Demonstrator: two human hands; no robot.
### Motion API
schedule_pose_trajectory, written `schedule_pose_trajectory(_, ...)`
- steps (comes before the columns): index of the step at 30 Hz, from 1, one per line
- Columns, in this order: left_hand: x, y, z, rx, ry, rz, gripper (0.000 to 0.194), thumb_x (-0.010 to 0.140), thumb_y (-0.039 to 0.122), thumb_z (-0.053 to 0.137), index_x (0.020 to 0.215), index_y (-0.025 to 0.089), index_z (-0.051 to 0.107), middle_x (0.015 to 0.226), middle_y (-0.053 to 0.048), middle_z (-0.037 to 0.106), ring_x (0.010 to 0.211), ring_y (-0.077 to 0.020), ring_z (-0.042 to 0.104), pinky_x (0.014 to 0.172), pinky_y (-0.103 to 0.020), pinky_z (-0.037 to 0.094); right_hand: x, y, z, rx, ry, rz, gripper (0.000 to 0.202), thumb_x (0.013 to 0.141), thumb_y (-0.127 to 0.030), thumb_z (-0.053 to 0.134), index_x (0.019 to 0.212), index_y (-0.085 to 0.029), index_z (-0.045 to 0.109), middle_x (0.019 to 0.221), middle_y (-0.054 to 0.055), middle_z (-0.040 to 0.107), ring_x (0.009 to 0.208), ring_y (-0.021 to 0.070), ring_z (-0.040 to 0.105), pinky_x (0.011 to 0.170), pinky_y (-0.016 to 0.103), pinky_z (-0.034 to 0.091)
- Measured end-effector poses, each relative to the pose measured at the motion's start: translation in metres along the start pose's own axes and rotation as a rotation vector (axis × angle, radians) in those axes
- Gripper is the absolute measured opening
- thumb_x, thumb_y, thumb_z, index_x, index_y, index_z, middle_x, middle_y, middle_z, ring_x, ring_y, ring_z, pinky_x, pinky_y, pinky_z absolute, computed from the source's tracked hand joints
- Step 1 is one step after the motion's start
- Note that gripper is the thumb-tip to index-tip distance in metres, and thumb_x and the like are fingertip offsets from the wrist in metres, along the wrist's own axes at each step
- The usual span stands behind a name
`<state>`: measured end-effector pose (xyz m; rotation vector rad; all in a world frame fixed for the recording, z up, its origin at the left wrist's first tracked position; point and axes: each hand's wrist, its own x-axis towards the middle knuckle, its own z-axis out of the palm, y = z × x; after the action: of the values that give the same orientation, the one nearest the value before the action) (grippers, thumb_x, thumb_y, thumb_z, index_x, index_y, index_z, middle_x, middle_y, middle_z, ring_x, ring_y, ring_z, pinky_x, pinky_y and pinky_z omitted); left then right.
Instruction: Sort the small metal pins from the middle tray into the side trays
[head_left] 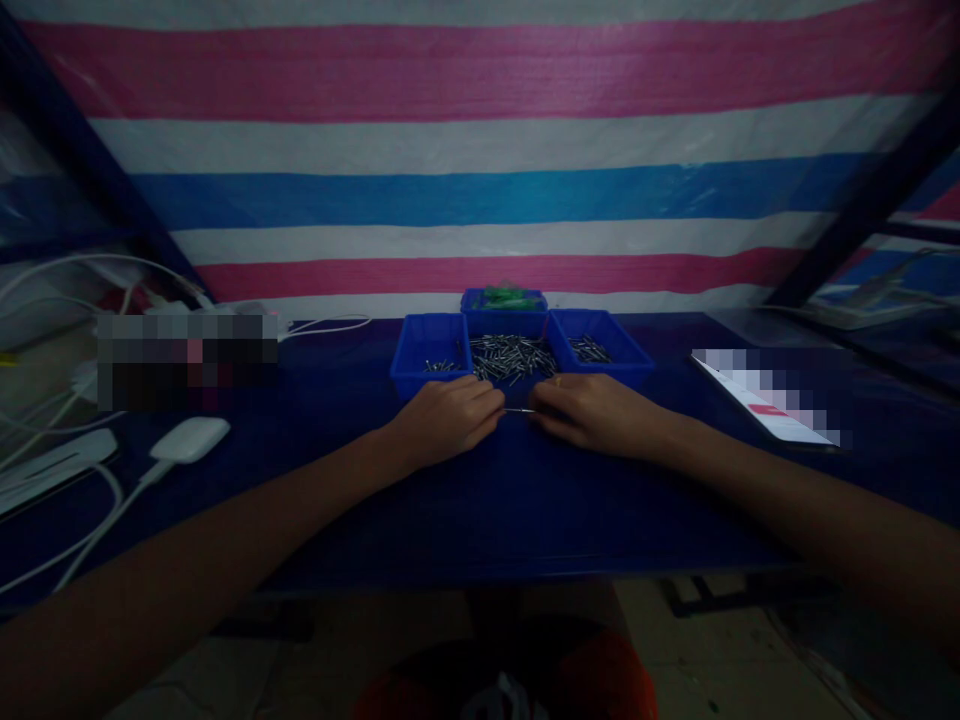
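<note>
My left hand (454,415) and my right hand (589,412) face each other low over the table, fingers closed. Between their fingertips runs a thin, shiny metal rod (517,410), its ends hidden in the fingers. Just behind my hands lies a loose pile of small metal pins (517,355), too dim to name more exactly. A blue bin (409,345) on the left holds some similar pins (441,367). The blue bin (626,355) on the right has more pins (590,349) inside.
Behind the pile, another blue bin (472,312) contains green pieces (512,297). A phone-like device (780,425), partly blurred out, lies to the right on the blue table (510,510). At left are a white charger (191,438) and cables. Striped sheeting (480,195) hangs behind.
</note>
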<state>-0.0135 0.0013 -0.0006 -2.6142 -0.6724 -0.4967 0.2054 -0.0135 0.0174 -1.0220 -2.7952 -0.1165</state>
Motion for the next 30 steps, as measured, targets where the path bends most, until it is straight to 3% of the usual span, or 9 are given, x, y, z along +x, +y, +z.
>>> schedule_pose_trajectory(14, -0.0008, 0.0022, 0.0003, -0.135, 0.095, 0.098, 0.023, 0.09, 0.026, 0.038, 0.097, 0.014, 0.056, 0.086, -0.003, 0.06, 0.08, -0.0117, 0.054, 0.069, -0.023, 0.045, 0.0016, -0.0038, 0.0057, 0.051, 0.038, -0.104, 0.025, 0.09, -0.03, 0.034, 0.08, -0.015, 0.05, 0.068, 0.002, 0.05, 0.061, 0.0116, 0.047, 0.058, 0.025, 0.036)
schedule_pose_trajectory(25, -0.0001, 0.0026, -0.0039, -0.237, 0.048, 0.171, 0.023, 0.089, 0.023, 0.037, 0.095, 0.014, 0.057, 0.095, -0.004, 0.063, 0.087, -0.0116, 0.057, 0.074, -0.023, 0.046, 0.0013, -0.0022, 0.0061, 0.084, 0.005, -0.092, 0.026, 0.089, -0.034, 0.037, 0.09, -0.014, 0.054, 0.077, 0.005, 0.058, 0.071, 0.0139, 0.054, 0.065, 0.027, 0.041)
schedule_pose_trajectory(30, -0.0021, 0.002, -0.0013, -0.266, -0.004, 0.146, 0.02, 0.086, 0.021, 0.038, 0.089, 0.015, 0.057, 0.085, -0.003, 0.063, 0.08, -0.0112, 0.058, 0.069, -0.022, 0.045, 0.0006, -0.0024, 0.002, 0.103, 0.001, -0.074, 0.027, 0.088, -0.035, 0.039, 0.097, -0.014, 0.055, 0.08, 0.006, 0.06, 0.074, 0.0153, 0.056, 0.066, 0.027, 0.041)
